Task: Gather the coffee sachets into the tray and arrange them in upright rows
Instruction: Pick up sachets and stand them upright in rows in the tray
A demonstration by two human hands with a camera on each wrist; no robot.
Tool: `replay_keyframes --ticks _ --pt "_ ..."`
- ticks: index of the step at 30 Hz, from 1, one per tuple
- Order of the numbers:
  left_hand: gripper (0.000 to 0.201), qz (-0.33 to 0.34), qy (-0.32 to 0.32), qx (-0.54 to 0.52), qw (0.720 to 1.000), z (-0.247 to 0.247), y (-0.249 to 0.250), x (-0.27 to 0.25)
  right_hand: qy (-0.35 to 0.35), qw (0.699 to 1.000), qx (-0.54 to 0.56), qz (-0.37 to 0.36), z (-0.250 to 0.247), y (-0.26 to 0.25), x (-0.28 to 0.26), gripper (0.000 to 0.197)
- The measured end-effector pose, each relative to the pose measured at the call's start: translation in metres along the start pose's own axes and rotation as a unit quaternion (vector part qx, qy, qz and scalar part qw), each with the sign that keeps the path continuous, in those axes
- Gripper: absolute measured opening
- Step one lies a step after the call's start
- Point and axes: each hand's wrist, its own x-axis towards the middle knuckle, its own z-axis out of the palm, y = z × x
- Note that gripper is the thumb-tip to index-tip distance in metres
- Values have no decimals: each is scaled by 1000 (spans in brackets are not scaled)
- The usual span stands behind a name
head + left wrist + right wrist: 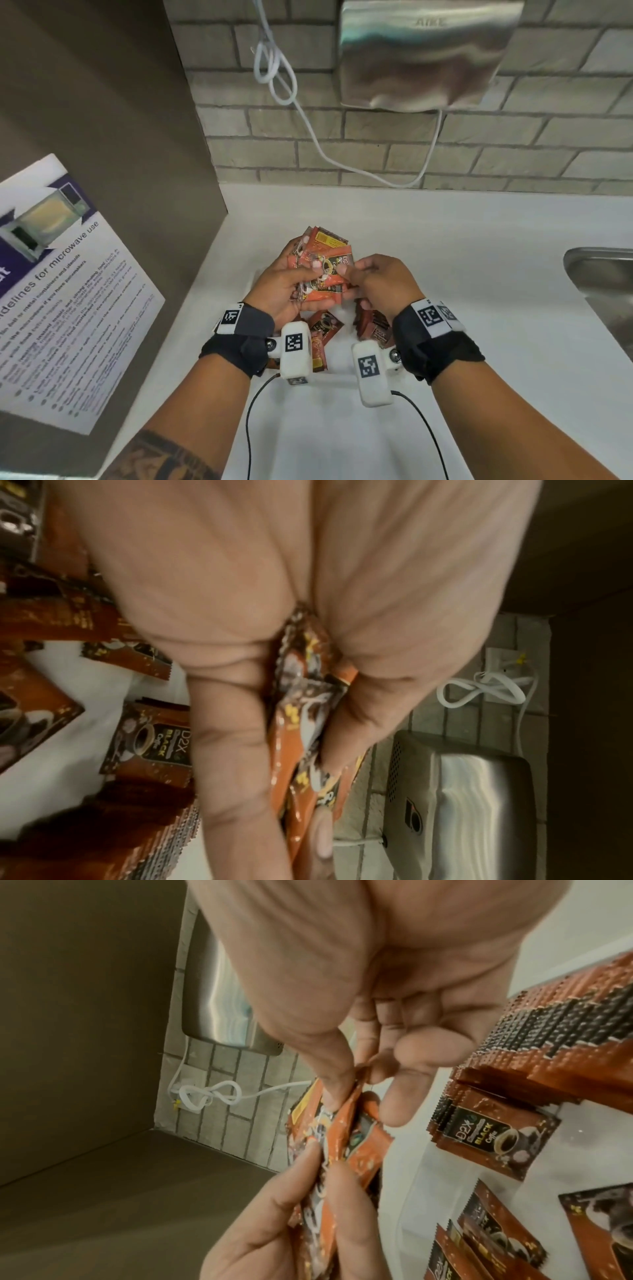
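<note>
My left hand (291, 284) grips a fanned bundle of orange and black coffee sachets (322, 263) above the white tray (337, 375). My right hand (370, 277) pinches the bundle's right edge with thumb and forefinger. The left wrist view shows the bundle (308, 723) squeezed between thumb and fingers. In the right wrist view the thumb presses the held sachets (342, 1137). An upright row of sachets (548, 1031) stands in the tray, and loose sachets (323, 325) lie flat beneath my hands.
The tray sits on a white counter (462, 274) in a corner, with a brown wall (102, 120) and a microwave notice (61, 291) at left. A steel sink (606, 281) is at right. A hand dryer (424, 54) and its white cable (284, 78) hang on the brick wall.
</note>
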Motion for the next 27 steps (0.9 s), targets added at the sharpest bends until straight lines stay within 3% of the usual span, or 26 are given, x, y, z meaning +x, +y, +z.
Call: replay_keyframes --ticks 3,8,12,15,18,20,22,24,26,27 --pt "37 -8 27 8 1000 11 4 -1 -12 1000 -17 -14 -6 -7 4 25" --pt "40 10 39 43 998 17 7 2 14 998 21 -49 -8 -13 14 13" --pt "26 20 39 20 999 23 9 6 39 993 108 -39 0 -18 15 24" --pt "13 10 53 -3 999 19 14 7 36 979 201 -11 3 -24 15 14" --pt "24 4 77 -19 997 10 18 9 45 953 299 -9 3 -32 16 2" --pt "35 4 74 -11 997 5 20 9 62 945 320 -28 3 -37 18 6" --pt "38 5 65 -2 998 2 21 8 92 948 299 -51 4 -40 22 6" --pt "36 0 48 12 999 -2 21 7 91 976 181 -82 4 -38 26 20" --pt "35 -9 20 34 999 -5 21 7 17 994 -5 -105 7 -37 25 33" --pt "37 -16 5 41 999 -6 21 6 -14 992 -52 -113 9 -36 24 31"
